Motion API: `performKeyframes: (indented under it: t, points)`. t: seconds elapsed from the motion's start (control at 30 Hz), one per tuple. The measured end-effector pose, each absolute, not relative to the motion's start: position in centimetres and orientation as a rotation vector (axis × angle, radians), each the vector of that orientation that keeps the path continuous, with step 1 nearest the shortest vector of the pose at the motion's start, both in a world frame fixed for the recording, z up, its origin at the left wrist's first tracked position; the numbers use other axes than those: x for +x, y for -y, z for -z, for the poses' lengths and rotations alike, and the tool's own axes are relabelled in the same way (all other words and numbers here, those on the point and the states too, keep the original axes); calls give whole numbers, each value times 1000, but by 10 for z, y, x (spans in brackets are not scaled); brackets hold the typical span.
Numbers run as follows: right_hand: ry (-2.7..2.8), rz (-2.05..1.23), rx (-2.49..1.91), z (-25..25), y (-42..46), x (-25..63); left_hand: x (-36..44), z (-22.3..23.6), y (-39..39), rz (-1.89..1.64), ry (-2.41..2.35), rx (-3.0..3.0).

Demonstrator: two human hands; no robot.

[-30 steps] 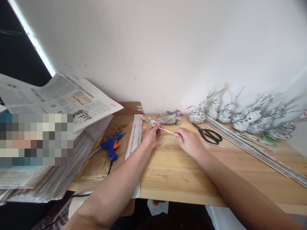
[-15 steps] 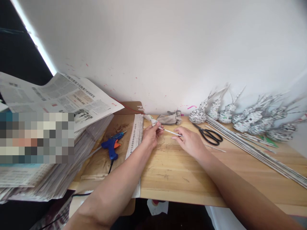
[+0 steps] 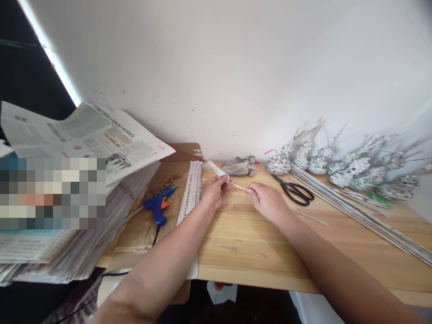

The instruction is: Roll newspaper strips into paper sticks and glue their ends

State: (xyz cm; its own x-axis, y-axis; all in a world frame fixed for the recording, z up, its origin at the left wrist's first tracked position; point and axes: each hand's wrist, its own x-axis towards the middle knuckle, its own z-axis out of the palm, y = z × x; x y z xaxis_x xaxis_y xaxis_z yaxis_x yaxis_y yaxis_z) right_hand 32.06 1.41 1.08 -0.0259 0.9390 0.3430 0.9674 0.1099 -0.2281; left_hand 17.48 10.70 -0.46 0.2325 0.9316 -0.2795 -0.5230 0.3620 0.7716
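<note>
A thin rolled newspaper stick (image 3: 239, 186) runs between my hands above the wooden table. My left hand (image 3: 213, 192) is closed around the wider, partly unrolled paper end (image 3: 218, 169), thumb on top. My right hand (image 3: 265, 198) pinches the thin length near its fingertips; the stick's far part passes under that hand and comes out beyond the wrist as a thin tip (image 3: 313, 218). Black-handled scissors (image 3: 299, 193) lie just right of my right hand. Behind my hands, by the wall, lies a crumpled grey cloth glove (image 3: 241, 166).
Left of my arm, a blue glue gun (image 3: 157, 209) lies on stained cardboard (image 3: 135, 229) beside newspaper strips (image 3: 189, 189). A tall newspaper stack (image 3: 84, 265) stands far left. Long paper sticks (image 3: 351, 211) and several woven paper gourds (image 3: 278, 164) sit on the right.
The paper at my left hand has turned and looks wider. My right hand's fingers have closed further on the stick, whose tip beyond the wrist has shifted right.
</note>
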Motion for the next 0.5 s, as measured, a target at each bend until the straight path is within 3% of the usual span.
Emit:
performKeyframes:
  t: [0.5]
  points:
    - [1990, 79, -1826, -11, -14, 321, 174, 5, -110, -1102, -810, 583]
